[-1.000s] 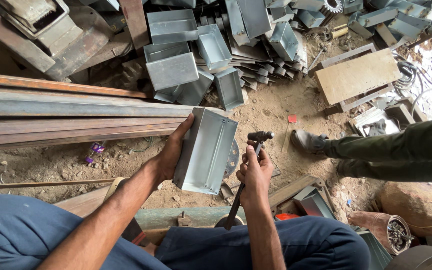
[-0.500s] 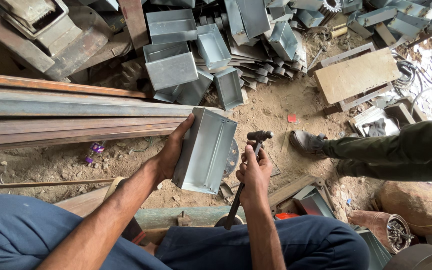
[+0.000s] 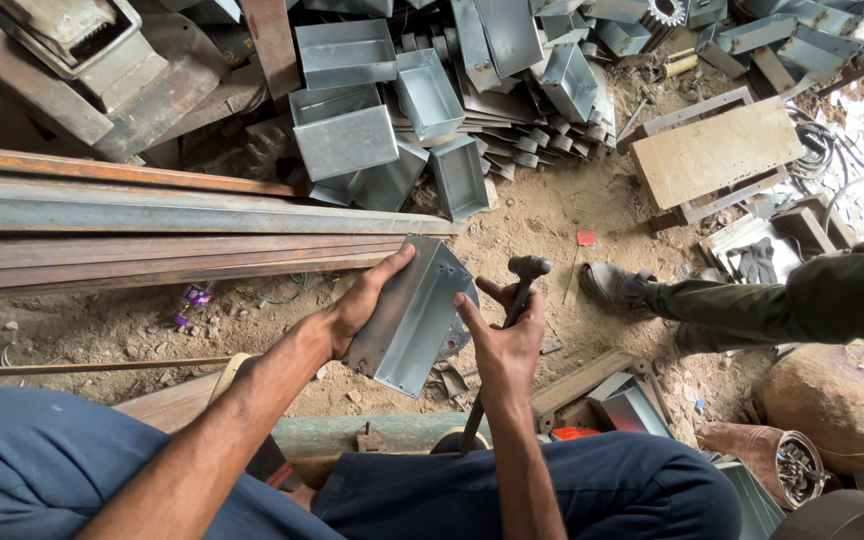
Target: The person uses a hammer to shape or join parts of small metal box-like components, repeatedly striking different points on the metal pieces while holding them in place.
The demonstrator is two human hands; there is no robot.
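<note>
Your left hand point(image 3: 357, 305) grips the far edge of a grey metal box point(image 3: 414, 315), tilting it steady over the dirt floor point(image 3: 542, 215), while your right hand point(image 3: 504, 345), at its three o'clock, closes around a hammer point(image 3: 518, 290) held upright, head at twelve o'clock, close against the box's side.

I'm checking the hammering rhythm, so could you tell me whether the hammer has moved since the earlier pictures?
Yes. The hammer in the right hand has risen slightly up the frame, its head now nearer the red scrap on the ground.
</note>
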